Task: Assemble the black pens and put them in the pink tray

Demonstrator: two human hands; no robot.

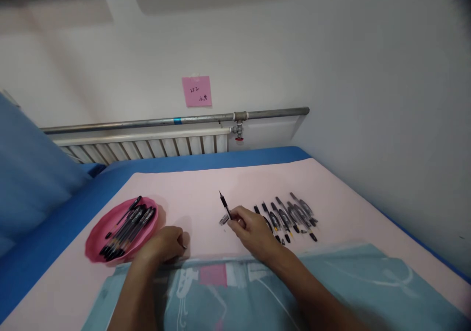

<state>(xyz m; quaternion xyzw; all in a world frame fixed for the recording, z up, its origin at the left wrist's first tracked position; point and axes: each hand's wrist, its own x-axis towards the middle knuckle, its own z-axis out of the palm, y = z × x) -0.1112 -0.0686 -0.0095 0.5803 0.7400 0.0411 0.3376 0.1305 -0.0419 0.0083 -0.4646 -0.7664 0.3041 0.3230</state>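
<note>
My right hand (pixel 250 228) pinches a pen (pixel 224 204) with a black grip, its bare tip pointing up and away. Just behind those fingers a small clear and dark piece (pixel 223 219) lies on the pink sheet. My left hand (pixel 167 242) rests low on the sheet with its fingers curled in. A small light bit shows at its fingertips, too small to name. Beside that hand stands a pink tray (pixel 90 242) holding several black pens (pixel 128 230). Right of my right hand lie several pen parts and caps (pixel 285 216), roughly in a row.
A pink sheet (pixel 206 184) covers the blue table surface (pixel 221 160). Teal patterned cloth (pixel 331 282) lies along the near edge, under my forearms. Behind are a radiator (pixel 154 147), a pipe (pixel 147 122) and a wall with a pink note (pixel 197 91). Blue fabric (pixel 33 184) hangs at left.
</note>
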